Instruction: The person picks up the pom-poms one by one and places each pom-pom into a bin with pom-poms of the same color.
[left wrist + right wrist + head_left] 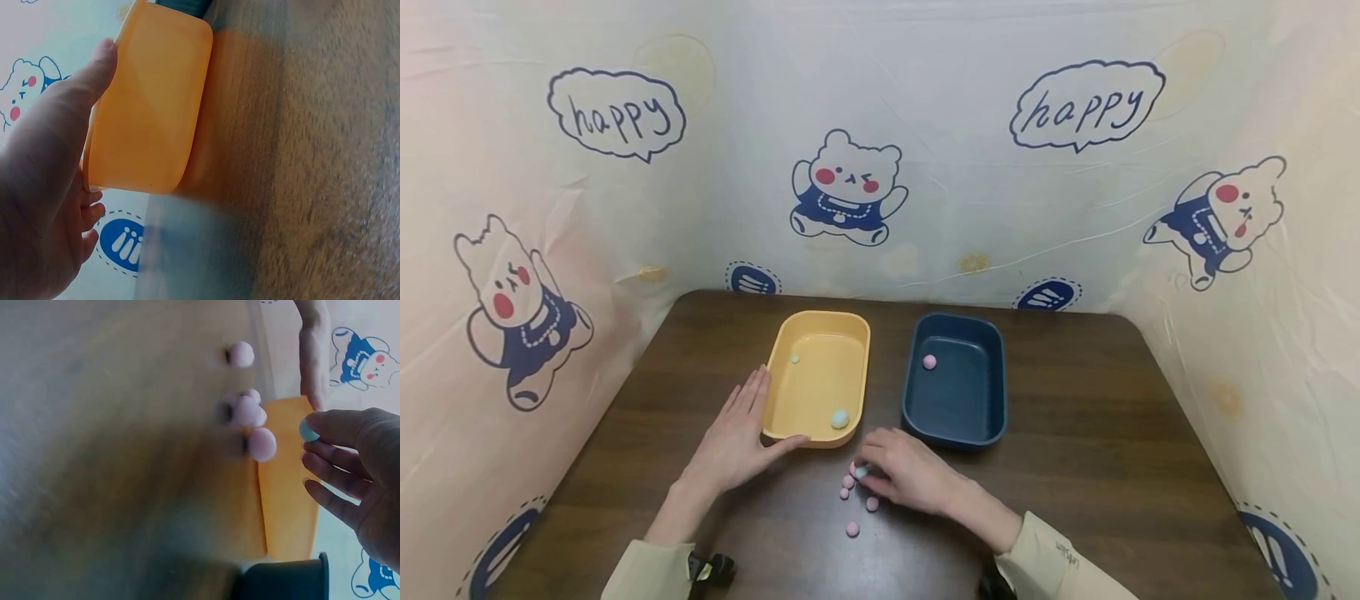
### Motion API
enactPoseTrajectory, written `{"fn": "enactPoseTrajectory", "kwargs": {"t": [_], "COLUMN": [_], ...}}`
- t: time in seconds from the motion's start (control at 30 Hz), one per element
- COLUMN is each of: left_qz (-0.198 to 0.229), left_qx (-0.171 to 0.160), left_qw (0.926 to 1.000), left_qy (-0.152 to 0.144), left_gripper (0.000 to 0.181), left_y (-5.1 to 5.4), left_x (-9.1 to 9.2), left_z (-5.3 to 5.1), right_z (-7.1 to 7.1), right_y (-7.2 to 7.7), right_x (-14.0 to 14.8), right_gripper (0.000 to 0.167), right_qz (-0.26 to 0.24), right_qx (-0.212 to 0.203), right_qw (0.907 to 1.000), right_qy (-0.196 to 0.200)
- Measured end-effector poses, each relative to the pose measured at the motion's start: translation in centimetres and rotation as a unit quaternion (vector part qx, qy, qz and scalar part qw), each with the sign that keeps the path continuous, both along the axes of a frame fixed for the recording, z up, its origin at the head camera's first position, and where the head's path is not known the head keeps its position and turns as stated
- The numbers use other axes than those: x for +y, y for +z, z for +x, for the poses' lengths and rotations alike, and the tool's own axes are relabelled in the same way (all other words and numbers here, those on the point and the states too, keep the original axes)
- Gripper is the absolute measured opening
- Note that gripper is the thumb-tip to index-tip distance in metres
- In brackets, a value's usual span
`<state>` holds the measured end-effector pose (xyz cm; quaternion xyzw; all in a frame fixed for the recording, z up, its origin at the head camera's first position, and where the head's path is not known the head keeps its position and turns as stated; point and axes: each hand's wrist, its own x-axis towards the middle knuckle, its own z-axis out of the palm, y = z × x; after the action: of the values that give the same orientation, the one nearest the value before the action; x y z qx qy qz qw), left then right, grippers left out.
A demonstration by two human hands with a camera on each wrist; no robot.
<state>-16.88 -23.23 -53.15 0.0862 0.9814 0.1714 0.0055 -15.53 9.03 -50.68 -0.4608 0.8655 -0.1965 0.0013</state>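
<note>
Between the thumb and fingertips of my right hand [913, 472] [375, 469] is a small light blue ball [861, 472] [308, 430], pinched above the table. Several pink balls [852, 529] [262, 444] lie around and below that hand. My left hand [733, 442] [50, 156] rests against the near left corner of the yellow tray [816, 333] [150, 100] [290, 487], fingers straight along its side and thumb on the near rim. Inside the yellow tray are a larger light blue ball [840, 418] and a tiny one [795, 359].
A dark blue tray [955, 429] [284, 578] stands right of the yellow one, with one pink ball [929, 362] in it. Behind and beside the brown table [1090, 467] hangs a printed sheet [955, 208].
</note>
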Motion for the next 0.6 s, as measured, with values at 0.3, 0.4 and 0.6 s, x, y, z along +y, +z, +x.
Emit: {"fn": "enactPoseTrajectory", "kwargs": {"t": [0.3, 0.4, 0.6], "left_qz": [0.0, 0.0, 0.003], "left_qx": [-0.001, 0.0, -0.002], "left_qw": [1.0, 1.0, 1.0], "left_qy": [-0.001, -0.001, 0.0], "left_gripper": [0.135, 0.135, 0.135], "left_y": [-0.1, -0.1, 0.0], "left_x": [-0.1, -0.1, 0.0], "left_z": [0.0, 0.1, 0.1], "right_z": [-1.4, -2.0, -3.2], "right_y": [1.3, 1.6, 1.8], "right_x": [0.1, 0.1, 0.1], "right_gripper": [0.018, 0.019, 0.021], "right_qz": [-0.007, -0.016, -0.036], "right_qx": [0.019, 0.024, 0.022], "right_qw": [0.9996, 0.9992, 0.998], "right_qy": [-0.02, -0.028, -0.047]}}
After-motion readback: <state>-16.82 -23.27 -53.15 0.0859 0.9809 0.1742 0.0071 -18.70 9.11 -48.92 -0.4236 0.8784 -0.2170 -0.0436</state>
